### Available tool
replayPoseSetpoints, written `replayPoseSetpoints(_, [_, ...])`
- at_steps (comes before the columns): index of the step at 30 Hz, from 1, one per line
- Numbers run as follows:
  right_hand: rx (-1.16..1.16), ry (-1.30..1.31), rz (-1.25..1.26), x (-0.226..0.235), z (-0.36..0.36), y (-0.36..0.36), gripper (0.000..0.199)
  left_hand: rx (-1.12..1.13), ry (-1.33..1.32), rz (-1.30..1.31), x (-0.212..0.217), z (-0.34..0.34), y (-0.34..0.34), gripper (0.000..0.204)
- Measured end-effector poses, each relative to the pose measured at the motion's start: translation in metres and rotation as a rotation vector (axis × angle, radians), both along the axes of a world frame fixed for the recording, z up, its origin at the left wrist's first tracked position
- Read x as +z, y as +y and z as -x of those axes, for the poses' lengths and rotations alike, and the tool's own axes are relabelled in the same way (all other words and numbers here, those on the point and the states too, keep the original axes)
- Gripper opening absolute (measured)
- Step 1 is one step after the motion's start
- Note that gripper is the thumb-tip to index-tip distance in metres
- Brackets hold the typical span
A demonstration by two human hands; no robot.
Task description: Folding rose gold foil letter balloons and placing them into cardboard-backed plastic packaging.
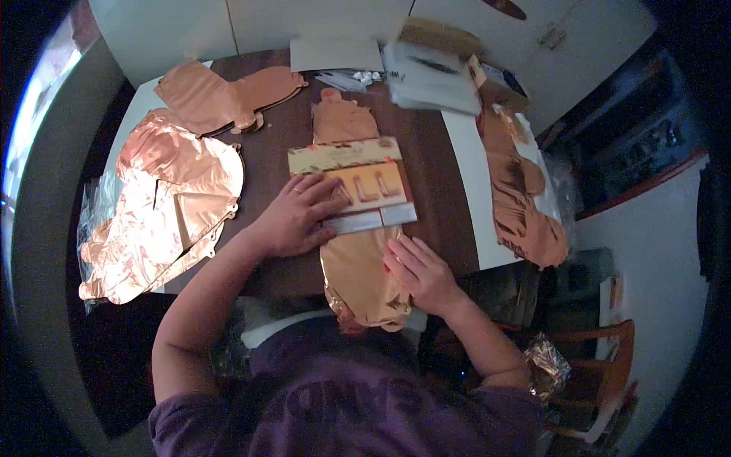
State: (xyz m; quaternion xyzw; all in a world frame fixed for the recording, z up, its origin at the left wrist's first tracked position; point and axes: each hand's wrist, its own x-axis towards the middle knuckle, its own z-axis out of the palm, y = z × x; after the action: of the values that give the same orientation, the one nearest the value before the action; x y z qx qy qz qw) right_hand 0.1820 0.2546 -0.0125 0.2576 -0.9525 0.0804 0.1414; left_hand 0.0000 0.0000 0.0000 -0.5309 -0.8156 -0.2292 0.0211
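A flat, copper-coloured foil balloon (358, 263) lies lengthwise across the middle of the dark tabletop, its lower end hanging over the near edge. Across its middle rests a printed card package (373, 164), cream and orange with a leafy border. My left hand (304, 213) lies spread on the lower left of the card, pressing it onto the foil. Palm down, my right hand (422, 274) rests on the right edge of the balloon below the card. Its fingers are extended close together, and the thumb is hidden.
More flat copper foil balloons lie at the left (167, 206), the far left (228, 95) and the right (521, 186) of the table (449, 198). White packets (430, 76) and a small box (499, 80) stand at the back. A wooden chair (601, 373) is at lower right.
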Motion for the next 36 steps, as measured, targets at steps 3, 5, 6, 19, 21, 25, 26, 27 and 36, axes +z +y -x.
replayPoseSetpoints(3, [0.041,0.022,0.027,0.002,-0.002,0.002,0.040,-0.122,0.103,0.006,0.003,-0.011,-0.001,0.053])
replayPoseSetpoints(5, [0.043,0.106,0.029,-0.003,0.003,-0.003,0.036,-0.134,0.102,-0.006,0.003,-0.006,-0.006,0.053])
replayPoseSetpoints(6, [0.046,0.098,0.026,-0.003,0.000,-0.002,0.036,-0.139,0.089,-0.026,0.002,-0.010,-0.006,0.052])
replayPoseSetpoints(19, [-0.016,0.180,0.184,0.001,-0.009,-0.010,0.030,-0.182,0.012,0.027,0.002,-0.027,-0.012,0.058])
replayPoseSetpoints(21, [0.032,0.163,0.122,-0.002,-0.008,-0.008,0.029,-0.186,0.048,0.012,-0.001,-0.028,-0.012,0.059])
replayPoseSetpoints(25, [0.018,0.181,0.150,-0.003,-0.009,-0.010,0.029,-0.145,0.044,-0.037,0.002,-0.038,-0.011,0.056])
replayPoseSetpoints(26, [0.004,0.166,0.180,-0.003,-0.009,-0.011,0.031,-0.136,0.050,-0.045,0.002,-0.040,-0.011,0.056])
replayPoseSetpoints(27, [-0.012,0.151,0.209,-0.002,-0.009,-0.011,0.032,-0.130,0.056,-0.054,0.002,-0.040,-0.011,0.056])
replayPoseSetpoints(36, [-0.039,0.149,0.145,0.000,-0.009,-0.010,0.032,-0.064,0.078,-0.035,0.001,-0.041,-0.006,0.054])
